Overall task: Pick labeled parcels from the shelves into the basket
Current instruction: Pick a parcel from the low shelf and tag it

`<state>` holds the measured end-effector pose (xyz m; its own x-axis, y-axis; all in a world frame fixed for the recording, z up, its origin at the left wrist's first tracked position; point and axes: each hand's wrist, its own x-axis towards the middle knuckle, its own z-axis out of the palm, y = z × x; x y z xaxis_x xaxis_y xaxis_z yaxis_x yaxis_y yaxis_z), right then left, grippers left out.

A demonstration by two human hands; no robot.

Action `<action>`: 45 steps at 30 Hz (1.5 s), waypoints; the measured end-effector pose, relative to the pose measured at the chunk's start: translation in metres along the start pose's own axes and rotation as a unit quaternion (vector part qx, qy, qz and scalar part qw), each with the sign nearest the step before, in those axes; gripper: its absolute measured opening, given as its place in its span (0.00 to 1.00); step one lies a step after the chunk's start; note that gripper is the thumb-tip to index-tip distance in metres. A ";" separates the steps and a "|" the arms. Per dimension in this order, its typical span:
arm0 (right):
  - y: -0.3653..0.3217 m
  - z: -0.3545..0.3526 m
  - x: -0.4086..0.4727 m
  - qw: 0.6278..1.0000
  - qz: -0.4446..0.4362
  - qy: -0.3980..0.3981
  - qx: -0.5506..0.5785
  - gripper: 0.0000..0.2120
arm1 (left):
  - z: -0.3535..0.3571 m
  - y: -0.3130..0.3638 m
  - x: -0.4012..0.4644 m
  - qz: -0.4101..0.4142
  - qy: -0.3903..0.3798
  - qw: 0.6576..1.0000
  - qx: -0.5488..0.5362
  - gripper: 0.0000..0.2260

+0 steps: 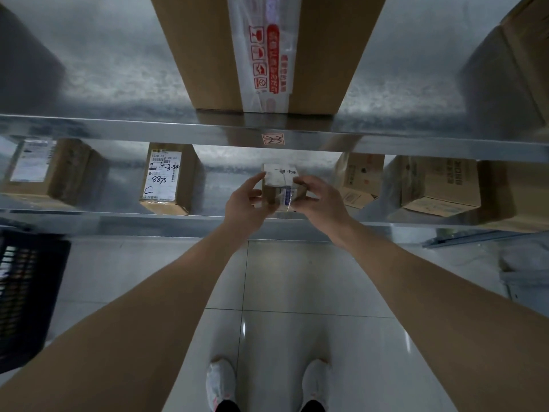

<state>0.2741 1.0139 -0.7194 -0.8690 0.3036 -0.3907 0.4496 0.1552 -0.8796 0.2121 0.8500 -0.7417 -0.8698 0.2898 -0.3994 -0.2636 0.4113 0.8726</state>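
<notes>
The shelves (178,126) are metal, two tiers in view, with a big carton (208,55) on the upper one and several boxes along the front edge of the lower one. The basket (26,292) is dark and slatted, standing on the floor at the far left, well apart from the hands. A labelled box (166,179) stands near the lower shelf's front edge, left of centre. The parcel (280,185) is small, taped, with a white label on top; it is held just above that front edge, at its middle, possibly still touching it, since the blur hides the gap.

To do this step well, I judge the parcel should come straight back off the shelf, level, then swing left and down to the basket without clipping the edge.

Both arms reach forward, nearly straight. The left hand (245,200) grips the parcel's left side, thumb up at the top corner. The right hand (319,197) grips the right side, fingers (301,182) curled over the top.
</notes>
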 end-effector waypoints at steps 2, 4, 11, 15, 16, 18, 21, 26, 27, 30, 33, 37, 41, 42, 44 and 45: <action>0.006 0.004 0.005 1.000 0.009 0.008 0.009 0.20 | 0.003 -0.006 0.002 0.005 0.003 1.000 -0.003 0.30; 0.014 0.007 0.010 1.000 0.003 0.014 0.003 0.16 | 0.008 -0.011 0.005 -0.003 0.017 0.999 -0.032 0.27; 0.047 0.016 0.039 0.999 0.006 0.019 -0.036 0.23 | 0.020 -0.034 0.031 -0.006 0.031 0.999 0.001 0.24; 0.068 0.026 0.060 0.997 -0.014 0.032 -0.065 0.27 | 0.027 -0.046 0.050 -0.005 0.030 0.999 0.031 0.26; 0.073 0.028 0.065 0.997 -0.013 0.038 -0.072 0.27 | 0.029 -0.049 0.055 -0.004 0.032 0.999 0.038 0.27; 0.081 0.033 0.074 0.995 -0.013 0.046 -0.084 0.27 | 0.032 -0.056 0.065 -0.004 0.034 0.998 0.052 0.27; 0.095 0.041 0.083 0.992 -0.019 0.056 -0.113 0.28 | 0.037 -0.066 0.074 -0.011 0.037 0.997 0.073 0.28; 0.104 0.044 0.085 0.987 -0.030 0.063 -0.143 0.29 | 0.039 -0.073 0.076 -0.018 0.039 0.997 0.065 0.28; 0.103 0.043 0.085 0.987 -0.028 0.060 -0.144 0.29 | 0.039 -0.072 0.075 -0.016 0.039 0.997 0.071 0.28; 0.097 0.040 0.080 0.989 -0.024 0.046 -0.139 0.29 | 0.039 -0.064 0.070 -0.005 0.050 0.991 0.127 0.28; 0.085 0.027 0.067 0.988 -0.035 0.059 -0.137 0.27 | 0.039 -0.050 0.063 0.040 0.079 0.980 0.178 0.27; 0.067 -0.008 0.051 0.974 -0.095 0.122 -0.163 0.21 | 0.044 -0.029 0.053 0.081 0.088 0.971 0.209 0.25; 0.057 -0.059 0.043 0.957 -0.117 0.180 -0.195 0.19 | 0.068 -0.006 0.051 0.102 0.069 0.970 0.211 0.24; 0.057 -0.073 0.041 0.953 -0.120 0.198 -0.196 0.19 | 0.076 0.000 0.052 0.101 0.062 0.970 0.211 0.24; 0.062 -0.099 0.038 0.939 -0.133 0.232 -0.215 0.17 | 0.096 0.011 0.053 0.101 0.033 0.970 0.218 0.24; 0.067 -0.111 0.038 0.934 -0.136 0.240 -0.227 0.17 | 0.107 0.014 0.054 0.106 0.016 0.968 0.227 0.24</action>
<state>0.2942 1.1403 -0.7629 -0.8200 0.5647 0.0930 0.3615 0.6370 -0.6809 0.2061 0.9638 -0.7809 -0.8986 0.3858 -0.2090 0.1271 0.6847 0.7177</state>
